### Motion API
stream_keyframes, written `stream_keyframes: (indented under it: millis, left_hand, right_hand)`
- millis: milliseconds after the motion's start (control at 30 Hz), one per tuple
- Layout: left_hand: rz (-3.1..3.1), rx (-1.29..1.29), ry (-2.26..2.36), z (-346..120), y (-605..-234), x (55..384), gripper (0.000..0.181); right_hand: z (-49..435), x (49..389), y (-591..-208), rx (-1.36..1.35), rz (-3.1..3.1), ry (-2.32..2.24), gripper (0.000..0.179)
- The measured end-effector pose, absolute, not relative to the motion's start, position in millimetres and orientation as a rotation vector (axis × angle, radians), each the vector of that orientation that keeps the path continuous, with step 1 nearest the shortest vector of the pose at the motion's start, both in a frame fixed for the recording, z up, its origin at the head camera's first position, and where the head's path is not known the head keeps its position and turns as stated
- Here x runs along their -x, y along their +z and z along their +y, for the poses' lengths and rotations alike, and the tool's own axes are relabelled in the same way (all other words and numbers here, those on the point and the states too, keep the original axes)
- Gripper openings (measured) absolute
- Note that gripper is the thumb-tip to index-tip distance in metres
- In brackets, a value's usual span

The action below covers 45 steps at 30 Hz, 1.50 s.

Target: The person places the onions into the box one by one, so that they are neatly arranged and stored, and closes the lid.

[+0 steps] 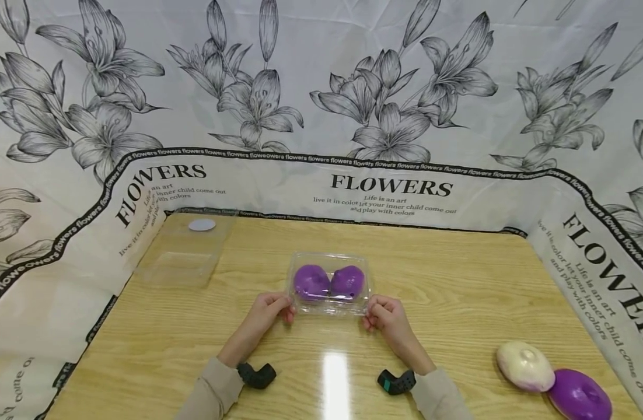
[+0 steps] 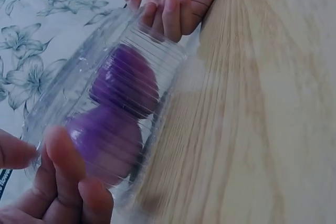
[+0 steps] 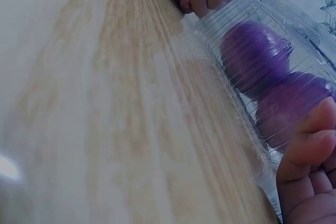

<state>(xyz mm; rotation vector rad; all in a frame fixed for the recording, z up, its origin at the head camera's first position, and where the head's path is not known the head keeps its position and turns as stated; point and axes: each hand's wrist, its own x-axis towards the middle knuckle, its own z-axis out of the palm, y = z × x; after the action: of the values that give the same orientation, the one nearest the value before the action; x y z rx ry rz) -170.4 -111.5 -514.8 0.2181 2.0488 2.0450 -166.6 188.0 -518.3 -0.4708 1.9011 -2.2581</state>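
Note:
A clear plastic clamshell box (image 1: 329,307) with ribbed walls is at the middle of the table. Inside, side by side, lie two glossy purple turnip-like vegetables, one on the left (image 1: 311,282) and one on the right (image 1: 348,282). My left hand (image 1: 271,309) pinches the box's near left corner between thumb and fingers. At the near right corner, my right hand (image 1: 387,315) pinches the rim in the same way. Both wrist views show the ribbed side of the box (image 2: 167,51) between the two hands, with the purple vegetables seen through the plastic.
Another clear plastic box (image 1: 187,262) with a white oval label (image 1: 202,225) stands at the table's back left. A cream-and-purple turnip (image 1: 525,366) and a purple turnip-like vegetable (image 1: 580,394) lie at the front right. Flower-printed cloth (image 1: 279,186) surrounds the wooden table (image 1: 447,280).

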Motion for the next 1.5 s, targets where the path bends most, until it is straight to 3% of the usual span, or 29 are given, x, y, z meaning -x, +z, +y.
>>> stream_keyframes:
  millis: [667,933,1133,1300,1500]
  left_hand:
    - [2.047,-0.084,2.083,-107,-511,167,0.026]
    - [2.083,-0.086,2.12,-105,-516,166,0.025]
    - [2.188,-0.1,2.225,-104,-522,165,0.019]
    - [2.232,-0.23,2.419,-105,-527,165,0.007]
    - [2.295,-0.489,2.348,-106,-530,164,0.058]
  right_hand:
    - [184,164,-518,0.435,1.92,-2.264,0.016]
    - [186,165,-516,0.494,1.892,-2.246,0.022]
    - [186,167,-515,0.362,2.128,-2.262,0.03]
    - [186,169,-517,0.264,2.187,-2.422,0.013]
    - [188,168,-519,0.58,2.123,-2.365,0.072]
